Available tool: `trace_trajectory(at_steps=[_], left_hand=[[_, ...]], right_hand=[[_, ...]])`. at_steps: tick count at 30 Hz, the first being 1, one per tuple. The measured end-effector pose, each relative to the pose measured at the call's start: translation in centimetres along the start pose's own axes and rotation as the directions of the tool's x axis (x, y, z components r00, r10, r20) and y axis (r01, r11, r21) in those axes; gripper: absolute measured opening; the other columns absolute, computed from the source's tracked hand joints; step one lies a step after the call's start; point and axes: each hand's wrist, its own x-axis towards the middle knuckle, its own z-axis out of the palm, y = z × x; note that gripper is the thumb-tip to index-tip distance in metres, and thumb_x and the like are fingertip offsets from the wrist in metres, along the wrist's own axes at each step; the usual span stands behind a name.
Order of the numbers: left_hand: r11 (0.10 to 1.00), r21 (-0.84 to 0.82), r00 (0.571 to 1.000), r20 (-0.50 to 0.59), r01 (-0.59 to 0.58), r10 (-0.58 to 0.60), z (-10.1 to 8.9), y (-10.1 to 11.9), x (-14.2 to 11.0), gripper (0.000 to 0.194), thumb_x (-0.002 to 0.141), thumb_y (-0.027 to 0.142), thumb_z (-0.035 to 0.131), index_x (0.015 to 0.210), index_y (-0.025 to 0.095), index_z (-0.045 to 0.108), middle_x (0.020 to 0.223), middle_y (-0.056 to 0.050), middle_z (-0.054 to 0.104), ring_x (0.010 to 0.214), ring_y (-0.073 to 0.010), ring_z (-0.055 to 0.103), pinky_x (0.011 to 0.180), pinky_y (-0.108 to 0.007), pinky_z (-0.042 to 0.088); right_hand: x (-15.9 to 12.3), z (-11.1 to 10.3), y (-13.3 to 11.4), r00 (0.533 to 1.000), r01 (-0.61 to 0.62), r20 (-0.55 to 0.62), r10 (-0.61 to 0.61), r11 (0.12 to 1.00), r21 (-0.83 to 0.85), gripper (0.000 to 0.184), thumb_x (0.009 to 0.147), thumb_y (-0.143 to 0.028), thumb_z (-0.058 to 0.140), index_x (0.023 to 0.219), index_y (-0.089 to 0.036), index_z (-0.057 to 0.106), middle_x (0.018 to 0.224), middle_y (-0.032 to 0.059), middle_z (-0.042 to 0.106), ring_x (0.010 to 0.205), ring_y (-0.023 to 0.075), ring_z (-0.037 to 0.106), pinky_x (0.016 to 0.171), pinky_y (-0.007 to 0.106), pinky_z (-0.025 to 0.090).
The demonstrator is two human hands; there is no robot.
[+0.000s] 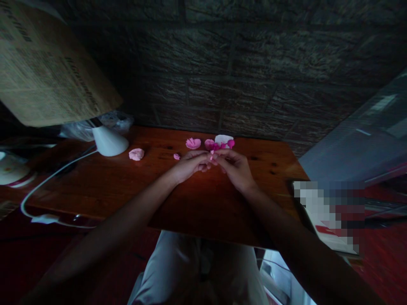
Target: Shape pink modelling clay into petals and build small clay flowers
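My left hand (192, 166) and my right hand (237, 168) meet over the wooden table, fingertips pinched together. Between them is a small light pink piece (212, 155), soft-looking like modelling clay. Just beyond the fingers lie a pink petalled flower shape (193, 143), another pink rounded piece (209, 144) and several bright magenta pieces, one a round magenta piece (231, 143). A white flat thing (224, 139) sits behind them. Near my left hand is a small magenta lump (177, 156). Farther left rests a bigger pale pink lump (136, 154).
A lamp with a white base (111, 141) and a newsprint-patterned shade (54, 67) stands on the left of the wooden table (127, 186). Its white cord (47, 185) hangs over the front edge. A dark stone-patterned wall (203, 76) rises behind. A blurred-out flat object (330, 216) lies at right.
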Motion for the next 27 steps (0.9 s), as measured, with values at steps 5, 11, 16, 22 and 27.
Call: trace_trajectory(at_steps=[5,11,16,22,27], left_hand=[[0.993,0.101,0.998,0.037,-0.06,0.057,-0.1,0.3,-0.1,0.032,0.078,0.044,0.083,0.089,0.014,0.077,0.081,-0.004,0.072,0.065,-0.0086,0.055,0.058,-0.023,0.038],[0.919,0.342,0.98,0.088,-0.196,0.176,-0.5,1.3,-0.4,0.037,0.083,0.051,0.078,0.087,0.014,0.075,0.071,0.0,0.063,0.063,-0.0095,0.052,0.06,-0.024,0.04],[0.894,0.395,0.977,0.106,-0.213,0.186,-0.6,1.6,-0.6,0.038,0.085,0.052,0.075,0.092,0.015,0.076,0.073,0.0,0.064,0.064,-0.0108,0.053,0.061,-0.024,0.042],[0.897,0.385,0.973,0.162,-0.218,0.166,-0.6,1.6,-0.6,0.038,0.085,0.052,0.074,0.092,0.014,0.075,0.077,-0.002,0.066,0.066,-0.011,0.055,0.062,-0.025,0.044],[0.898,0.38,0.971,0.169,-0.221,0.168,-0.8,1.6,-0.6,0.039,0.084,0.053,0.076,0.09,0.014,0.075,0.077,-0.002,0.067,0.065,-0.0105,0.055,0.065,-0.025,0.047]], right_hand=[[0.1,-0.2,0.0,1.0,0.023,-0.001,-0.023,1.0,-0.009,0.026,0.079,-0.047,0.079,0.091,-0.023,0.077,0.077,-0.0001,0.072,0.068,0.0145,0.062,0.063,0.029,0.049],[0.2,-0.4,-0.2,0.998,0.019,0.055,-0.019,1.0,0.008,0.029,0.078,-0.048,0.081,0.094,-0.024,0.077,0.081,-0.0011,0.068,0.072,0.0136,0.06,0.065,0.029,0.049],[0.2,-0.6,-0.8,0.992,0.051,0.115,-0.052,0.999,0.018,0.027,0.079,-0.043,0.082,0.102,-0.029,0.078,0.087,-0.0013,0.066,0.072,0.0121,0.057,0.064,0.027,0.048],[0.3,-1.0,-1.1,0.981,0.044,0.189,-0.048,0.999,0.025,0.027,0.08,-0.045,0.081,0.101,-0.029,0.079,0.073,-0.0039,0.059,0.062,0.0117,0.051,0.06,0.029,0.045],[0.3,-0.9,-0.8,0.98,0.019,0.194,-0.036,0.996,0.09,0.026,0.078,-0.043,0.083,0.099,-0.028,0.079,0.067,-0.0063,0.057,0.055,0.0091,0.047,0.055,0.027,0.039]])
